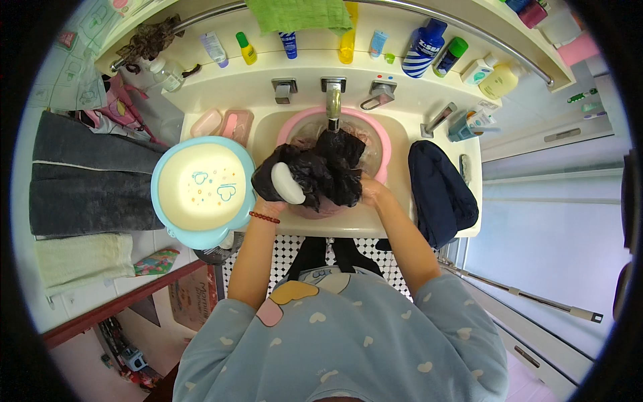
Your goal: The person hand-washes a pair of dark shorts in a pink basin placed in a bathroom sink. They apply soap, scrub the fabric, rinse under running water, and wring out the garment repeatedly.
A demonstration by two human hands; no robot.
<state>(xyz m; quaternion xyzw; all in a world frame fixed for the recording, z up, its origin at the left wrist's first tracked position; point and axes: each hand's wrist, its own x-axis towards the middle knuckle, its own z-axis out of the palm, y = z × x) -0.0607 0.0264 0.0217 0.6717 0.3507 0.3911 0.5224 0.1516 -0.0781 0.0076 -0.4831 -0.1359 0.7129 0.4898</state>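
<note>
Over a pink basin [288,126] in the sink, both my hands hold a bunched black wet cloth [335,167]. My left hand [269,208] grips its left end from below, its fingers partly hidden by the cloth. On that end lies a smooth white oval piece [287,183], perhaps a bar of soap. My right hand [370,190] is closed on the right edge of the cloth. The upper part of the cloth lies just under the metal faucet [333,100]. Pale wet fabric [368,151] shows in the basin behind it.
A light-blue-rimmed basin [161,201] stands left of the sink, near two pink soap boxes [236,126]. Folded dark blue clothing [439,191] lies on the right counter. Bottles and tubes [425,50] line the back ledge under a rail with a green cloth [298,15].
</note>
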